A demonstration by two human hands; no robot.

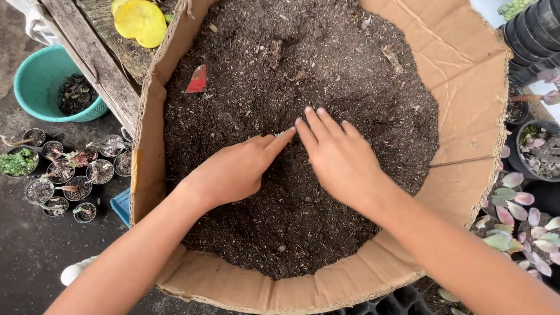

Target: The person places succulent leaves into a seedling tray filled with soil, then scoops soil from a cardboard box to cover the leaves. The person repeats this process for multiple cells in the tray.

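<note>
Brown cardboard sheet with curled-up edges, heaped with dark potting soil. Red scrap on the soil. Beside it, a wooden bench bearing a yellow leaf.

1. The soil lies in the cardboard box and fills most of it.
2. The left hand and the right hand rest on the soil, side by side near the middle, fingertips touching.
3. A small packet scrap lies on the soil, behind the left hand.
4. A wooden plank lies just left of the box.
5. A plastic tub sits on the floor, left of the plank.
6. Small plant pots stand together on the floor, in front of the tub.
7. Loose succulent leaves lie right of the box.
8. A stack of pots lies behind the leaves.
</note>
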